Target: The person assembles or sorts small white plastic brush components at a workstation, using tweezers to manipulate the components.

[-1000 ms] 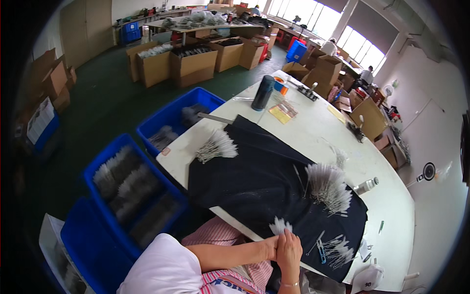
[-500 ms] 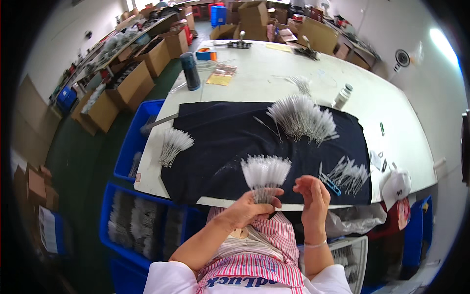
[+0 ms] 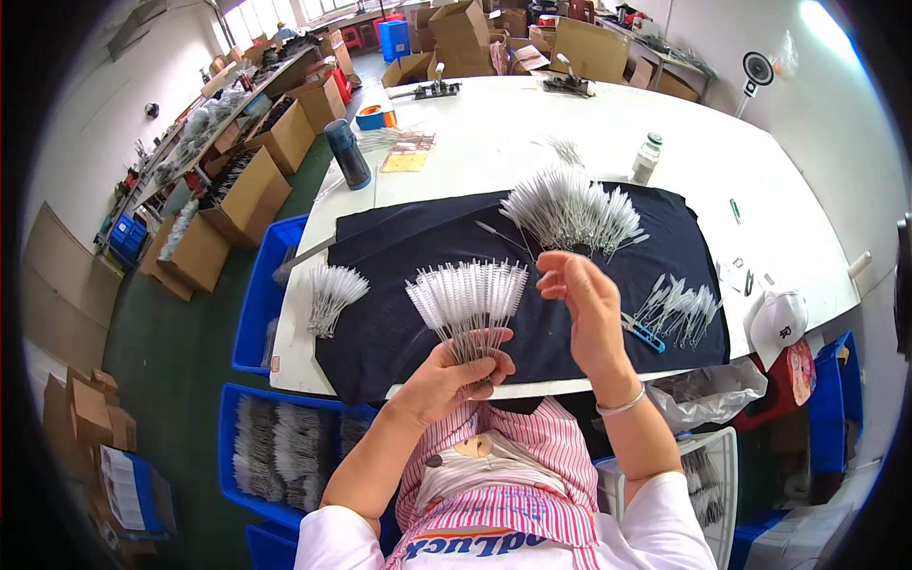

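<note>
My left hand [image 3: 463, 375] is closed around the wire stems of a fanned bunch of white-bristled tube brushes [image 3: 465, 296], their bristle ends pointing away from me. To its right, my right hand [image 3: 581, 306] is raised over a dark cloth [image 3: 404, 237], fingers loosely bent and apart, nothing visible in them. Just beyond its fingertips lies a large heap of similar brushes [image 3: 570, 211]. A smaller brush bunch [image 3: 334, 296] rests at the cloth's left edge. Another loose pile of brushes [image 3: 680, 309] lies at the right, beside a blue-handled tool [image 3: 644, 334].
The cloth covers part of a white table [image 3: 475, 133]. A dark bottle [image 3: 348, 155], a glass jar [image 3: 646, 160] and a white cap [image 3: 779, 320] stand around it. Blue crates of brushes [image 3: 228, 446] sit below at left; cardboard boxes [image 3: 242, 195] line the aisle.
My right hand has moved forward toward the large heap. The bunch in my left hand has moved forward and left, and is fanned wider. The whole view has shifted slightly.
</note>
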`<state>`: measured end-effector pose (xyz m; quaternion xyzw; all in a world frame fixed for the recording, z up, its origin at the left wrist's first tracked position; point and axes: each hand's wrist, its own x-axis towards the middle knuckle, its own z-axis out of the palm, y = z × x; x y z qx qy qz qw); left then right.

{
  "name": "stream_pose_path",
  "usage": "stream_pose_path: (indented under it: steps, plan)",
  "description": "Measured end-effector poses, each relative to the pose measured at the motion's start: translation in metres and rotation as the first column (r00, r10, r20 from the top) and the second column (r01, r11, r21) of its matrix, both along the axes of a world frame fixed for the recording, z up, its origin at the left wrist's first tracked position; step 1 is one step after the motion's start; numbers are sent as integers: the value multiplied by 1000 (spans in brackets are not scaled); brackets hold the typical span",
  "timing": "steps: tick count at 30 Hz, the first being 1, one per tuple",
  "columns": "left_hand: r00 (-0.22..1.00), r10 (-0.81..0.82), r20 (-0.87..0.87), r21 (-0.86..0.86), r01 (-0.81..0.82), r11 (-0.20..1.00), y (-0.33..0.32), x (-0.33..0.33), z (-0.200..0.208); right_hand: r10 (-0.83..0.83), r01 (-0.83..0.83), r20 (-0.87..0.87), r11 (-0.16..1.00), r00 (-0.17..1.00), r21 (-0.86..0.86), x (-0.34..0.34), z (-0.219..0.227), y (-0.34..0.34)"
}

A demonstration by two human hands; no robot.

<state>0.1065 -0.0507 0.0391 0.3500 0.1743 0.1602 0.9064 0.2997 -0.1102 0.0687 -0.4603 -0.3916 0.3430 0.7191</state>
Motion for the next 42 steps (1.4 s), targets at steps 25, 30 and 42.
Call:
stream_pose_path:
  steps: [25, 30, 42]
  plan:
    - [974, 174, -148, 218, -139, 966, -6, 11, -2, 281, -333, -446, 942, 850, -42, -34, -48, 3]
    - [979, 139, -151, 195, -109, 975, -9, 11, 2, 353, -422, -409, 902, 842, -89, -27, -51, 3]
    - [978, 206, -19, -120, -207, 971, -14, 16, -7, 308, -375, -462, 925, 831, -58, -32, -52, 6]
